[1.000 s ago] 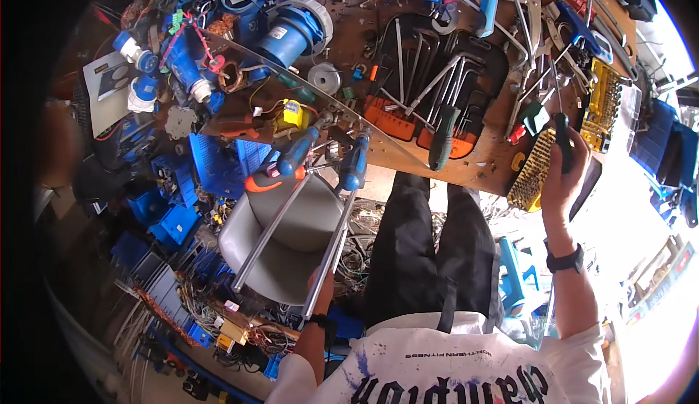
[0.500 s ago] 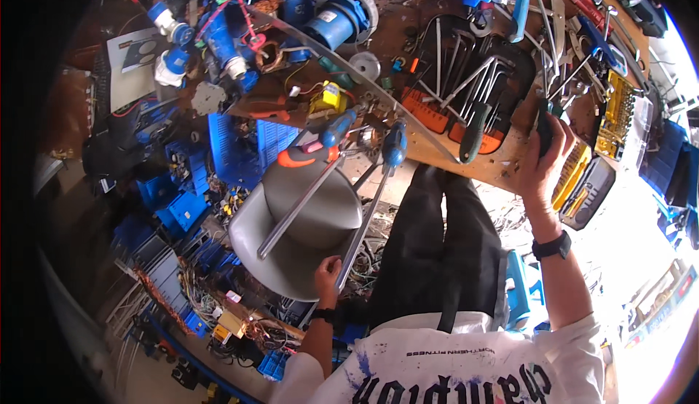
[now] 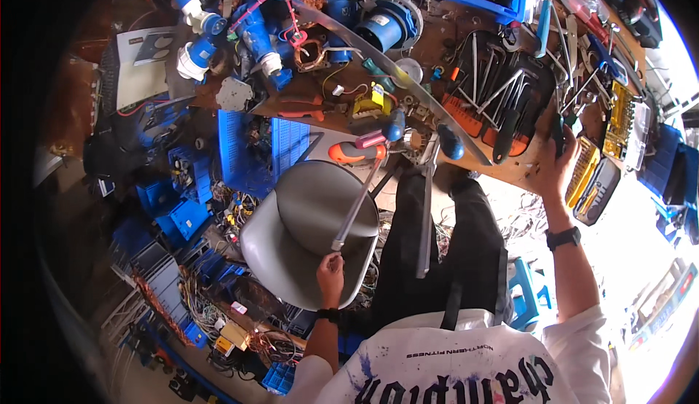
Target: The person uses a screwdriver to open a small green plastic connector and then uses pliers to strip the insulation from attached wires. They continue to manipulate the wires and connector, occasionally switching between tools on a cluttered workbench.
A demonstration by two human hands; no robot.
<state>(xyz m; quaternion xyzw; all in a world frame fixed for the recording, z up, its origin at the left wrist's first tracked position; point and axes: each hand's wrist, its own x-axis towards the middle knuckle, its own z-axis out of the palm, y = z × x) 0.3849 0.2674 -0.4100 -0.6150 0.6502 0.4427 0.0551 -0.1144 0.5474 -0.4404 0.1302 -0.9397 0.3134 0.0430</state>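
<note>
My left hand [image 3: 331,279] is closed, fingers curled together, just below the tip of a long metal shaft [image 3: 355,217]. That shaft slants up towards an orange-and-black handle [image 3: 349,152] by the bench edge. What its fingers hold, if anything, is too small to make out. To the right, a long screwdriver [image 3: 428,214] with a blue handle juts from the bench over my legs. My right hand [image 3: 558,174], at the bench's right front edge, is wrapped round a dark-handled tool [image 3: 558,134]; most of it is hidden.
Hex keys in orange holders [image 3: 466,118] lie beside my right hand, near yellow-and-grey bit cases [image 3: 595,191]. A grey chair [image 3: 306,236] stands below the bench [image 3: 502,175]. Blue crates [image 3: 291,145] and loose cables crowd the left. Blue plugs [image 3: 255,36] cover the far bench.
The view has shifted, so the bench sits farther right. My left hand has gone from beside the blue-handled screwdriver's blade to the other shaft's tip. My right hand stays round the dark handle.
</note>
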